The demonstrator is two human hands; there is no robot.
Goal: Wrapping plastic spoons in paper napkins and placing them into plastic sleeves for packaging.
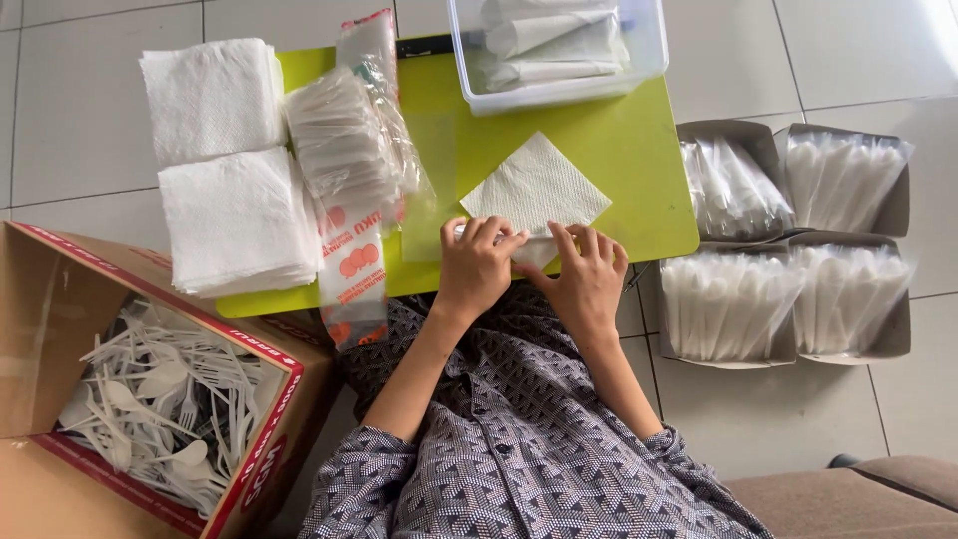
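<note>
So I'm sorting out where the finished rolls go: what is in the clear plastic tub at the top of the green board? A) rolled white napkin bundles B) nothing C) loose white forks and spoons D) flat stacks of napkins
A: the clear plastic tub holds several rolled white napkin bundles, while the loose cutlery lies in the cardboard box at the person's left.

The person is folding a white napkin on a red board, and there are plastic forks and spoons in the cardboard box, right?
Not quite: the board is yellow-green, not red, as the head view shows. The rest holds: both hands, left and right, press the white napkin, and plastic forks and spoons fill the cardboard box.
</note>
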